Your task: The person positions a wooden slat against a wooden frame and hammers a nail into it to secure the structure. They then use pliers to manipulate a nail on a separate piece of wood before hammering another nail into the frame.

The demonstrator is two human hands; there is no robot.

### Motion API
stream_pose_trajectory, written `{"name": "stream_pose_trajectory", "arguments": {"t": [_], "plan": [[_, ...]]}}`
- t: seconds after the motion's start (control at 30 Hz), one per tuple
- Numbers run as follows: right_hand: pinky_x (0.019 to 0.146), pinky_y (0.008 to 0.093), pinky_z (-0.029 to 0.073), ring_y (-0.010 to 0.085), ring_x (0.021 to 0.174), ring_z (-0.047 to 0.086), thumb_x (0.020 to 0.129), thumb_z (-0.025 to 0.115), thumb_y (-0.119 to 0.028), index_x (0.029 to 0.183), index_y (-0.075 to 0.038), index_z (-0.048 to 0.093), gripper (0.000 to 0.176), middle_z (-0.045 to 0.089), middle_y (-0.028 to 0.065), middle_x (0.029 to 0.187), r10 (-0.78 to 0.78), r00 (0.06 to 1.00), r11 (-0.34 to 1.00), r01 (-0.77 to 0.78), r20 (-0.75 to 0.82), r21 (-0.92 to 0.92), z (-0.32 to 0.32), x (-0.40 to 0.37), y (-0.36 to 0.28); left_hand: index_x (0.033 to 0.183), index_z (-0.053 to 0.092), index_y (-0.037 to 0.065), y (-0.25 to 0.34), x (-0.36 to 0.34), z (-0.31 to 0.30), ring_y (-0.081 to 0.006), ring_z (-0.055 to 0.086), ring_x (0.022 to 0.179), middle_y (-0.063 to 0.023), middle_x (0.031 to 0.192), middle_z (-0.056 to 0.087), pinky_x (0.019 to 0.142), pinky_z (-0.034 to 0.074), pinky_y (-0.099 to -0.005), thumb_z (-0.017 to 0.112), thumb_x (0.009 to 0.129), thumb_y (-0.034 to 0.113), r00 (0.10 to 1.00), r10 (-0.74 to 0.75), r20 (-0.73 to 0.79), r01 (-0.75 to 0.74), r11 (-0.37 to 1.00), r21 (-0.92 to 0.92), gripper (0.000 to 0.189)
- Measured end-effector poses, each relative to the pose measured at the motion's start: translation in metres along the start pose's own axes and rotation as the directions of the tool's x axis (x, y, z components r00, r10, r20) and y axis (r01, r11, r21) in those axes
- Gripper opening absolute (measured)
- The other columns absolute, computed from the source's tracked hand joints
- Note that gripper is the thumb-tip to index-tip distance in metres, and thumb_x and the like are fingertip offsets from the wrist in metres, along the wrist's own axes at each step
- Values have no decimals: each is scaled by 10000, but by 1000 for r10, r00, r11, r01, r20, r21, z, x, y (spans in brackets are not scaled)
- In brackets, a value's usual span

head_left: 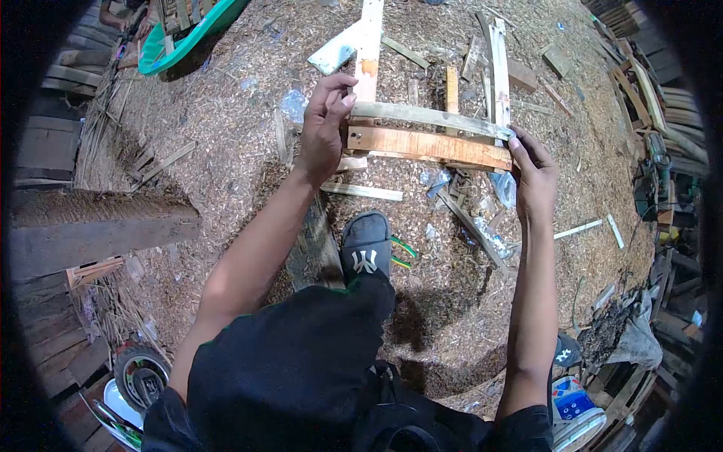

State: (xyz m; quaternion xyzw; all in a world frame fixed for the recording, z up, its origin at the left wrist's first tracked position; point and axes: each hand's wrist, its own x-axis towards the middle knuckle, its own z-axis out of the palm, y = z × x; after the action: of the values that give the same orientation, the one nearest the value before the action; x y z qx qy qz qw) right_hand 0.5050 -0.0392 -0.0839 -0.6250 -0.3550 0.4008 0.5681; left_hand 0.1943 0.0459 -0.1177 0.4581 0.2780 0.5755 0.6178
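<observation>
A thin pale wooden slat [429, 116] stretches between my two hands, just above a thicker orange-brown wooden crosspiece [429, 145]. My left hand [325, 124] is closed at the slat's left end, thumb and forefinger together beside an upright wooden leg [368, 60]. At the other end, my right hand [533, 167] pinches the slat's tip between thumb and fingers, close against the crosspiece's right end. A second long leg [499, 71] runs away from me on the right. The crosspiece and legs look like parts of one frame; some joints are hidden.
Wood shavings and loose offcuts [361, 191] cover the ground. A squared beam [105, 226] juts in from the left. A green plastic basin [192, 38] lies at the upper left, near another person's hand [143, 29]. My sandalled foot [366, 245] stands below the frame.
</observation>
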Motion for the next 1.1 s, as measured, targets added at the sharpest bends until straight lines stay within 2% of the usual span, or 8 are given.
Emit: {"name": "stream_pose_trajectory", "arguments": {"t": [0.07,0.17,0.57,0.77,0.83,0.97,1.03,1.1], "plan": [[799,260,559,147,931,686,944,693,-63,1231,12,690,297,727,114,1072,-8,1000,999,8,14,34,1,0,-3,1177,562,52,0,-2,-5,-92,532,922,-15,1016,542,852,447,-254,531,1007,177,998,46,39,-52,986,161,213],[803,270,575,160,929,697,945,680,-44,1230,18,685,292,726,128,1084,5,999,997,-3,33,-73,6,2,-12,1131,591,68,-3,-1,-15,-87,554,899,-24,1027,545,807,492,-255,501,1004,178,995,-63,73,55,992,111,191],[835,303,586,181,964,701,951,690,-86,1228,34,679,302,719,137,1114,95,994,991,-89,60,-105,23,3,-33,1086,616,77,-13,11,-25,-54,552,857,13,949,590,765,479,-232,469,1041,107,998,60,37,-65,988,144,156],[813,301,584,171,947,695,958,687,-112,1220,17,686,292,721,103,1103,88,984,986,-64,154,-153,10,7,-34,1104,613,98,5,0,-23,-41,552,821,24,944,593,709,480,-213,474,1066,168,997,-51,54,39,978,204,161],[782,300,589,164,916,691,956,689,-114,1188,18,695,267,723,91,1066,179,967,962,-135,180,-236,3,1,-42,1094,612,94,20,-6,-19,-33,561,841,27,948,593,708,485,-197,462,1071,178,955,-296,33,283,936,207,174],[754,301,594,159,878,690,946,699,-104,1168,15,701,252,725,93,1028,198,937,966,-137,288,-218,-13,3,-38,1176,585,78,48,4,-24,-78,558,902,-26,986,620,817,483,-268,477,1066,204,942,-220,255,0,757,653,199],[731,291,582,153,866,688,931,706,-82,1158,22,706,250,731,93,1009,186,937,974,-135,297,-184,-13,2,-35,1198,576,77,61,14,-27,-93,546,935,-25,1028,611,861,467,-280,485,1062,221,917,-180,355,-135,699,703,218],[716,286,570,140,851,686,931,705,-87,1160,24,711,254,740,103,1003,163,933,976,-105,320,-191,-14,9,-29,1223,582,82,84,20,-23,-156,540,1115,-29,1182,604,1023,408,-338,504,1060,247,824,-428,370,-83,556,827,245]]}}
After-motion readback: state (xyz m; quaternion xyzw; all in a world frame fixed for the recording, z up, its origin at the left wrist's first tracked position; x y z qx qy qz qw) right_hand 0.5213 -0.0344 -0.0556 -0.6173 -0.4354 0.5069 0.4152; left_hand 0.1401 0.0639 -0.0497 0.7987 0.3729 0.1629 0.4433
